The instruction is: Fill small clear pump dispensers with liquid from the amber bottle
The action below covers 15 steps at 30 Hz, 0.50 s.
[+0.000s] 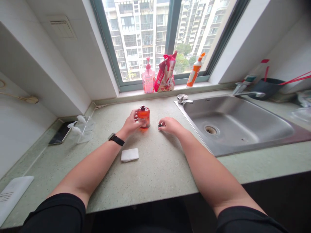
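Your left hand point(131, 122) had its fingers and thumb clamped on the amber bottle point(144, 113), which stood upright on the table point(155, 174), short of the window sill point(179, 89). The bottle's neck was uncovered, its tinted walls see-through; you could not tell from here how full it was. Your right hand point(170, 125), just beside it, had its fingertips pinched together on a small black cap point(160, 125), apart from the bottle.

Nearer you lay a folded white tissue point(130, 154). To the left stood clear containers with white pump tops point(82, 134), next to a dark phone point(60, 133); their contents were too faint to make out. On the sill you had a pink pump bottle point(148, 81), a red bag point(166, 77) tied at its top and an orange-and-white bottle point(193, 73). Beyond the steel sink point(233, 127), a dark pot point(268, 87) held red sticks point(295, 78).
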Motion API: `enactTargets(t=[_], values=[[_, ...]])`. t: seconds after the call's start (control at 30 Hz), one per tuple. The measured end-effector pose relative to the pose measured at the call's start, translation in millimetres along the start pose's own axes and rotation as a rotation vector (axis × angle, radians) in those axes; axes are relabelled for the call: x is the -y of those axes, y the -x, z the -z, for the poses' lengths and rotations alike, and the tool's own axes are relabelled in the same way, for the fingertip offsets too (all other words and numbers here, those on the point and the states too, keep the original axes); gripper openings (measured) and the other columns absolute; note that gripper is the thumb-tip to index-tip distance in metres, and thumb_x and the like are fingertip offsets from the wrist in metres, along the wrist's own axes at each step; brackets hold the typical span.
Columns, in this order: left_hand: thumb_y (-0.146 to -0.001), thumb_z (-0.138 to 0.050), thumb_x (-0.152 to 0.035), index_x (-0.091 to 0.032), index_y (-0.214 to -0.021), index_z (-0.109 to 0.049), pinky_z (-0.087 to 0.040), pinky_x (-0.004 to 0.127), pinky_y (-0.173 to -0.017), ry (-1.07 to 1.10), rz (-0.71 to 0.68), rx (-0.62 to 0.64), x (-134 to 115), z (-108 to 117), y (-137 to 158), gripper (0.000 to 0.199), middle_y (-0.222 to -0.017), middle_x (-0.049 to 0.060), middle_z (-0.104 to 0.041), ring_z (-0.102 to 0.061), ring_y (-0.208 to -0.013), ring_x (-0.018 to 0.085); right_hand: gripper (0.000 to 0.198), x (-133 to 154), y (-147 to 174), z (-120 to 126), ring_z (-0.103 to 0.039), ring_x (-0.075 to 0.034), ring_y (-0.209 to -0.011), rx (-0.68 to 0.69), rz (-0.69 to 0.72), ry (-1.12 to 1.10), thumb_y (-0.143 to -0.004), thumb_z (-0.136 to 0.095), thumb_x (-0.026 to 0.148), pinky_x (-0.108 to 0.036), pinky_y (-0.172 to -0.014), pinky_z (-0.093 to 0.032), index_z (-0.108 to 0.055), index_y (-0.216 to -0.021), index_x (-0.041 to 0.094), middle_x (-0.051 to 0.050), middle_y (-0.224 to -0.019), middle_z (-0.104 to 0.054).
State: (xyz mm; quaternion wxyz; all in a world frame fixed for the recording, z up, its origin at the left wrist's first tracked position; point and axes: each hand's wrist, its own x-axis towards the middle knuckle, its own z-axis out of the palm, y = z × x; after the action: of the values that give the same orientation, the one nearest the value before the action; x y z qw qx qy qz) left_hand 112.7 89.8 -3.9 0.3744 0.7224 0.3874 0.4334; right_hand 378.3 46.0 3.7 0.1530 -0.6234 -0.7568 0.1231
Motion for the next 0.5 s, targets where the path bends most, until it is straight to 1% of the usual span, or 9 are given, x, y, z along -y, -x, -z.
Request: enactTargets(t=[0.07,0.1,0.17,0.2,0.23,0.3,0.37,0.43,0.5], values=[[-0.078,-0.093,-0.043,-0.023,-0.151,-0.050,-0.056,0.056,-0.115,-0.057,-0.012,0.003,-5.0,10.0,6.6,0.086,-0.151,0.020,-0.065,-0.066,-0.140,0.035,0.034,0.6,0.9,2.5,-0.071,-0.022,-0.094,-0.022,-0.006,-0.001,-0.088,-0.088,0.042,-0.030,-0.077,-0.048,-0.082,-0.116,0.023,-0.007,-0.104,-0.081],[-0.079,-0.092,-0.046,-0.024,-0.153,-0.048,-0.055,0.056,-0.117,-0.099,-0.027,-0.016,-10.3,18.4,11.2,0.089,-0.155,0.021,-0.062,-0.062,-0.146,0.036,0.035,1.2,1.1,4.2,-0.071,-0.022,-0.094,-0.040,-0.012,-0.001,-0.090,-0.085,0.047,-0.031,-0.076,-0.047,-0.081,-0.115,0.023,-0.007,-0.103,-0.081],[-0.086,-0.086,-0.050,-0.024,-0.155,-0.047,-0.056,0.055,-0.115,-0.198,-0.084,-0.062,-25.9,42.8,23.1,0.083,-0.158,0.021,-0.060,-0.062,-0.146,0.035,0.034,3.0,0.9,7.3,-0.069,-0.022,-0.089,-0.110,-0.037,0.001,-0.097,-0.075,0.055,-0.032,-0.071,-0.043,-0.081,-0.102,0.023,-0.008,-0.098,-0.081],[-0.090,-0.081,-0.051,-0.024,-0.154,-0.048,-0.058,0.053,-0.113,-0.263,-0.132,-0.118,-35.5,58.5,30.0,0.077,-0.156,0.019,-0.063,-0.064,-0.142,0.033,0.037,4.5,0.9,8.5,-0.068,-0.021,-0.085,-0.158,-0.052,0.004,-0.101,-0.069,0.057,-0.032,-0.069,-0.041,-0.080,-0.092,0.023,-0.008,-0.094,-0.080],[-0.093,-0.078,-0.050,-0.024,-0.152,-0.049,-0.059,0.051,-0.112,-0.342,-0.186,-0.181,-45.5,76.1,37.4,0.071,-0.152,0.016,-0.065,-0.066,-0.139,0.032,0.043,6.4,1.1,9.4,-0.066,-0.021,-0.081,-0.206,-0.063,0.009,-0.104,-0.063,0.057,-0.033,-0.067,-0.038,-0.077,-0.082,0.023,-0.007,-0.090,-0.079],[-0.095,-0.075,-0.047,-0.024,-0.147,-0.053,-0.058,0.048,-0.112,-0.517,-0.277,-0.358,-63.8,114.9,53.3,0.061,-0.146,0.013,-0.069,-0.066,-0.137,0.029,0.053,11.5,2.5,10.1,-0.062,-0.020,-0.073,-0.278,-0.059,0.015,-0.107,-0.054,0.055,-0.034,-0.065,-0.034,-0.069,-0.067,0.024,-0.007,-0.081,-0.077],[-0.098,-0.072,-0.042,-0.021,-0.143,-0.053,-0.056,0.047,-0.115,-0.663,-0.322,-0.585,-74.3,154.6,70.4,0.054,-0.143,0.012,-0.069,-0.066,-0.135,0.027,0.058,18.7,5.6,9.7,-0.060,-0.020,-0.069,-0.301,-0.017,0.005,-0.109,-0.049,0.053,-0.035,-0.065,-0.032,-0.063,-0.061,0.024,-0.007,-0.075,-0.075],[-0.098,-0.070,-0.034,-0.018,-0.143,-0.051,-0.052,0.048,-0.118,-0.744,-0.281,-0.781,-72.2,191.8,88.7,0.052,-0.146,0.014,-0.067,-0.063,-0.138,0.027,0.059,28.3,10.4,8.5,-0.059,-0.019,-0.067,-0.300,0.039,-0.014,-0.109,-0.046,0.052,-0.035,-0.065,-0.032,-0.060,-0.058,0.024,-0.006,-0.072,-0.073],[-0.100,-0.064,-0.029,-0.017,-0.141,-0.049,-0.053,0.046,-0.117,-0.734,-0.153,-0.880,-56.8,224.5,107.2,0.045,-0.147,0.014,-0.066,-0.064,-0.136,0.026,0.059,40.1,16.3,6.3,-0.060,-0.019,-0.067,-0.276,0.103,-0.025,-0.109,-0.045,0.051,-0.035,-0.066,-0.033,-0.061,-0.059,0.024,-0.006,-0.070,-0.072]])
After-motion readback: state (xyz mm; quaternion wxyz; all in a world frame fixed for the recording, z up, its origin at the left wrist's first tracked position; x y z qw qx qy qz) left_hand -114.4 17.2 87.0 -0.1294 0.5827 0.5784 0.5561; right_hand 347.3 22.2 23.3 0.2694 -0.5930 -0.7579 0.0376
